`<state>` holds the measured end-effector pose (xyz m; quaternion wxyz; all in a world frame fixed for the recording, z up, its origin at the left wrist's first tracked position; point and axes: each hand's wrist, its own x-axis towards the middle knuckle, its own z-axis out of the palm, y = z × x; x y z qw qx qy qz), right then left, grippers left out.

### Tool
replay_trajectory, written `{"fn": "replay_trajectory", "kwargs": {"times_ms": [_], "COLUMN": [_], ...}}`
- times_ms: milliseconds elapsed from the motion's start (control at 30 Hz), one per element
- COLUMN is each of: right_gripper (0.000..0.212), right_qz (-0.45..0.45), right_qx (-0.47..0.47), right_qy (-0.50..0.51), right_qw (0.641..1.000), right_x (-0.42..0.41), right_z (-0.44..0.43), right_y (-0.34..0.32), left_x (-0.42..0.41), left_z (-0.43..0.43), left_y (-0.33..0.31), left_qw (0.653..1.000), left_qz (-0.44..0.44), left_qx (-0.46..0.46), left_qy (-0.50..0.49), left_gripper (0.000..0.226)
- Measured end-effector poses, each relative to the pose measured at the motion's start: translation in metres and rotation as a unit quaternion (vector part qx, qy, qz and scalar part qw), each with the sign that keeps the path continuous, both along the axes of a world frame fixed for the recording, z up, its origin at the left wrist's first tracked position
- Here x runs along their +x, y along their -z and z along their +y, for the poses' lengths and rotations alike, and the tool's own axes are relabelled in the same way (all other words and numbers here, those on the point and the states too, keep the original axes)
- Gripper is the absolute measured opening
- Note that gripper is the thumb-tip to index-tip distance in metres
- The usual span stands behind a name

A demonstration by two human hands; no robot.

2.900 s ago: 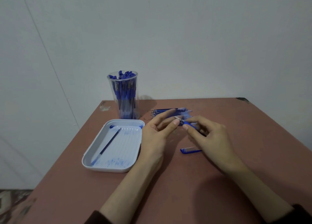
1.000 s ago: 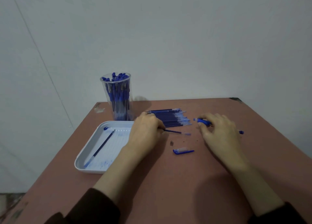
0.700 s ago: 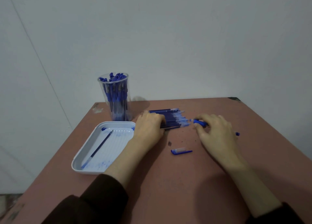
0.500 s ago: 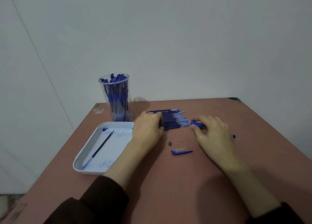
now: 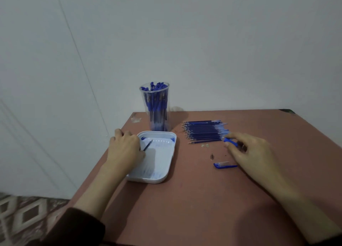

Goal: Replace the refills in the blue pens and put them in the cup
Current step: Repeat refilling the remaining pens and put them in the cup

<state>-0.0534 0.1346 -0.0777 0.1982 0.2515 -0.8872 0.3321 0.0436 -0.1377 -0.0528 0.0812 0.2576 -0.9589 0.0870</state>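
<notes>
Refill [image 5: 148,145] shows under curled left hand [image 5: 124,149] over white tray [image 5: 162,158]; can't tell if held. Right hand [image 5: 253,153] pinches blue pen barrel [image 5: 230,141].

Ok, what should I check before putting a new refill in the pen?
1. Pen held: ok, the right hand pinches the blue pen.
2. Is the left hand free: cannot tell, its fingers are hidden over the tray.
3. Are the new refills close: ok, piled beside the right hand.
4. Are the metal tip and cap handy: ok, both lie on the table.
5. Room in the cup: cannot tell, it looks packed with pens.
</notes>
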Motion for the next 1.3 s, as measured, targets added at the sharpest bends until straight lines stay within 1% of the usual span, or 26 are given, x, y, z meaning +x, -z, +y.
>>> {"fn": "replay_trajectory", "kwargs": {"times_ms": [133,200,233,267,300,333,367,400,433,500,533,567,600,633,700,767,1000,1133,1300], "right_gripper": [0.011,0.01,0.01,0.01,0.01,0.011,0.011,0.012,0.013,0.016,0.018,0.018,0.018,0.018,0.018,0.017,0.016,0.016,0.014], "right_qz": [-0.007,-0.005,-0.001,0.005,0.012,0.017,0.021,0.02,0.018,0.016,0.015,0.015,0.014,0.015,0.018,0.019,0.02,0.016,0.007], "right_qx": [-0.005,-0.014,-0.018,-0.021,-0.026,-0.032,-0.039,-0.046,-0.053,-0.059,-0.059,-0.058,-0.057,-0.056,-0.053,-0.052,-0.045,-0.035,-0.067], "right_qy": [-0.002,0.0,0.001,0.0,0.0,-0.002,-0.007,-0.016,-0.025,-0.045,-0.053,-0.058,-0.062,-0.065,-0.074,-0.086,-0.098,-0.101,-0.115], "right_qw": [1.0,1.0,1.0,1.0,1.0,0.999,0.999,0.999,0.998,0.997,0.997,0.997,0.996,0.996,0.996,0.995,0.994,0.994,0.991], "right_x": [0.001,0.001,0.001,0.0,0.0,-0.002,-0.003,-0.003,-0.004,-0.006,-0.006,-0.007,-0.007,-0.007,-0.007,-0.006,-0.005,-0.004,-0.003], "right_z": [-0.001,-0.001,-0.002,-0.002,-0.003,-0.003,-0.003,-0.003,-0.003,-0.004,-0.004,-0.004,-0.004,-0.004,-0.004,-0.005,-0.004,-0.003,-0.004], "right_y": [0.001,0.001,0.001,0.002,0.002,0.003,0.004,0.005,0.006,0.007,0.008,0.009,0.009,0.009,0.009,0.007,0.005,0.005,0.003], "left_x": [-0.001,-0.002,-0.003,-0.003,-0.003,-0.005,-0.007,-0.009,-0.014,-0.025,-0.031,-0.037,-0.041,-0.045,-0.049,-0.05,-0.052,-0.051,-0.05], "left_z": [0.001,0.003,0.004,0.007,0.012,0.02,0.03,0.042,0.054,0.075,0.086,0.093,0.099,0.104,0.11,0.114,0.117,0.117,0.116], "left_y": [0.004,0.003,0.0,-0.004,-0.009,-0.014,-0.018,-0.022,-0.022,-0.016,-0.011,-0.005,-0.001,0.003,0.008,0.008,0.009,0.01,0.01], "left_qw": [0.999,0.997,0.991,0.977,0.95,0.907,0.846,0.777,0.711,0.595,0.546,0.506,0.477,0.458,0.43,0.416,0.412,0.417,0.412], "left_qz": [0.026,0.077,0.129,0.194,0.256,0.301,0.335,0.364,0.385,0.42,0.433,0.442,0.446,0.451,0.458,0.46,0.447,0.445,0.444], "left_qx": [-0.025,-0.001,0.027,0.079,0.165,0.278,0.396,0.495,0.572,0.671,0.705,0.73,0.748,0.758,0.77,0.776,0.785,0.783,0.786], "left_qy": [0.004,0.016,0.029,0.047,0.068,0.094,0.12,0.136,0.141,0.138,0.132,0.124,0.118,0.113,0.108,0.113,0.117,0.122,0.126], "left_gripper": [0.03,0.025,0.022,0.019,0.014,0.009,0.006,0.005,0.005,0.006,0.005,0.004,0.003,0.004,0.006,0.007,0.008,0.007,0.006]}}
